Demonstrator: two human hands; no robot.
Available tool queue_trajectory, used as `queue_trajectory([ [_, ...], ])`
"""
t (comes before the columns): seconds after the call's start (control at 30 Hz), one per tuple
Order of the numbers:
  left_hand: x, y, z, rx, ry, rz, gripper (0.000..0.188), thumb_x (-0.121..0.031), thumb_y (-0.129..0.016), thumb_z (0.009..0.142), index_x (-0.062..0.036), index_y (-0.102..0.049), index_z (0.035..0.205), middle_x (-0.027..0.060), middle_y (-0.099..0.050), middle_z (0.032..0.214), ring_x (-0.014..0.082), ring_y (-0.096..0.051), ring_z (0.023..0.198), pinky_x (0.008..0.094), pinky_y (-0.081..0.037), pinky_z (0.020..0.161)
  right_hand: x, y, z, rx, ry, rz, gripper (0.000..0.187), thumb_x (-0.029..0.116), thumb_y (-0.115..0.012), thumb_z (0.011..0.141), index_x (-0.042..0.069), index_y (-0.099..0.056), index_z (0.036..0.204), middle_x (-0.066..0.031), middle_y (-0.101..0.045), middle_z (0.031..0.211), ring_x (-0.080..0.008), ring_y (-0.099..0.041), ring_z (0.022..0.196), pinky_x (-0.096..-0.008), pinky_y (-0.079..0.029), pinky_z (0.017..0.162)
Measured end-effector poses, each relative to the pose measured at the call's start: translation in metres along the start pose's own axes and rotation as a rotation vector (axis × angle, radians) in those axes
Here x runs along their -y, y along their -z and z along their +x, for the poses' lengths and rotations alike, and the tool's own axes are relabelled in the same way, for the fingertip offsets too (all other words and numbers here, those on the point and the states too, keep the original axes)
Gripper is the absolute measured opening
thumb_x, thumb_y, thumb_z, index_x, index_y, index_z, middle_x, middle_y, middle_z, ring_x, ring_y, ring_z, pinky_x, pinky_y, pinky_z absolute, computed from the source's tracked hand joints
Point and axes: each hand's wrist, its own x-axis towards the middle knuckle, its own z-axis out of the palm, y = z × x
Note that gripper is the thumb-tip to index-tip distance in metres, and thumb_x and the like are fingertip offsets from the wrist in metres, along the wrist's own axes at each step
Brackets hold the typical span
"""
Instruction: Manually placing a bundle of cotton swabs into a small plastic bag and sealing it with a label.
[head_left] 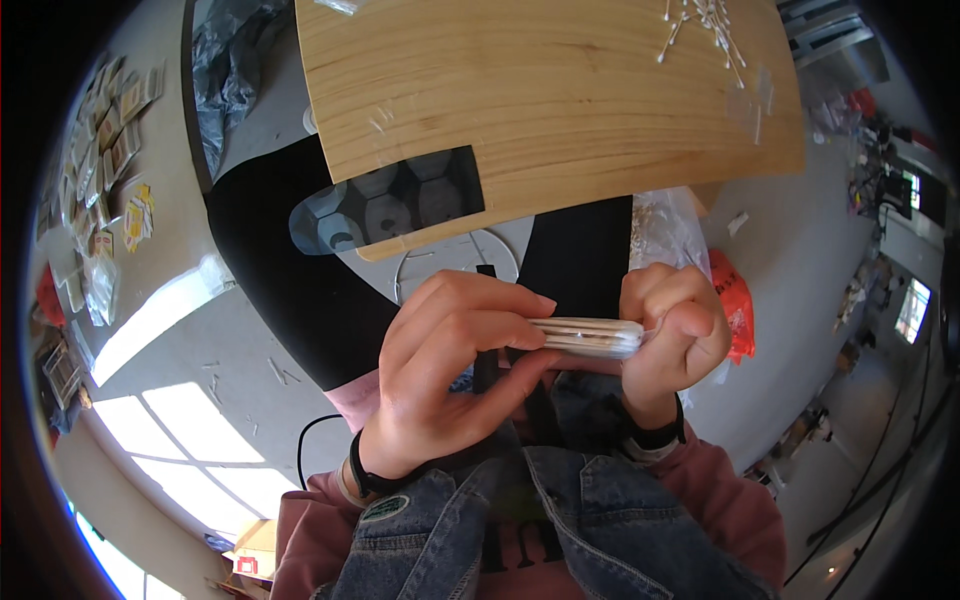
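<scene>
Just in front of my chest is a small pack of cotton swabs (590,337) in clear plastic, lying sideways with white tips toward the right. My left hand (440,375) grips its left end between thumb and fingers. Curled into a near fist, my right hand (676,335) pinches the plastic at the tip end. The inside of the right fingers is hidden. Past my hands, on the wooden table (540,100), loose cotton swabs (705,30) lie scattered at the far right.
A dark sheet with a hexagon pattern (390,203) overhangs the table's near edge. Right of my legs are a clear plastic bag (668,225) and a red bag (735,305). Many small packages (105,150) lie on the floor at left. A grey plastic bag (225,70) is beyond.
</scene>
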Motion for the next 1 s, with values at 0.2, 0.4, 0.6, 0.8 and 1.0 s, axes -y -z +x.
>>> queue_trajectory([
  [0.2,0.004,0.001,-0.002,0.012,-0.004,0.029,0.028,0.002,-0.078,0.062,-0.0039,-0.061,0.084,0.0112,-0.066,0.093,0.0207,-0.060,0.072,0.0290,-0.046,0.059,0.000,-0.001,-0.001,-0.010,-0.007,-0.088,0.045,0.025,-0.053,0.096,-0.001,-0.043,0.061,-0.0031,-0.039,0.052,-0.0101,-0.038,0.042,-0.0236,-0.029,0.039],
  [0.4,0.002,-0.001,-0.002,0.006,0.027,0.019,0.029,0.002,-0.078,0.064,-0.0028,-0.060,0.087,0.0123,-0.066,0.094,0.0223,-0.063,0.078,0.0291,-0.048,0.063,-0.004,-0.004,-0.001,-0.061,-0.009,-0.029,0.041,0.019,-0.051,0.097,0.000,-0.042,0.061,-0.0017,-0.037,0.054,-0.0089,-0.037,0.043,-0.0238,-0.027,0.039],
  [0.6,0.005,0.001,-0.004,-0.051,0.130,-0.148,0.030,0.002,-0.076,0.070,-0.0021,-0.058,0.094,0.0127,-0.066,0.096,0.0185,-0.063,0.084,0.0263,-0.049,0.064,0.000,-0.002,0.002,-0.118,-0.234,-0.071,0.042,0.022,-0.045,0.100,0.004,-0.037,0.063,-0.0002,-0.038,0.054,-0.0058,-0.034,0.047,-0.0219,-0.025,0.043],
  [0.8,0.010,0.008,-0.008,-0.065,0.176,-0.119,0.026,-0.002,-0.073,0.074,-0.0038,-0.058,0.095,0.0067,-0.068,0.095,0.0132,-0.063,0.082,0.0199,-0.045,0.061,0.001,-0.003,0.004,-0.131,-0.322,-0.082,0.041,0.022,-0.045,0.100,0.006,-0.038,0.063,0.0013,-0.039,0.054,-0.0045,-0.033,0.049,-0.0216,-0.025,0.045],
  [1.0,0.006,0.009,-0.007,-0.082,0.317,-0.134,0.023,-0.002,-0.071,0.076,-0.0039,-0.059,0.095,0.0023,-0.068,0.092,0.0075,-0.062,0.077,0.0184,-0.044,0.060,0.001,-0.005,0.003,-0.124,-0.349,-0.106,0.038,0.019,-0.046,0.100,0.004,-0.041,0.065,0.0017,-0.041,0.055,-0.0038,-0.034,0.050,-0.0210,-0.025,0.046],
])
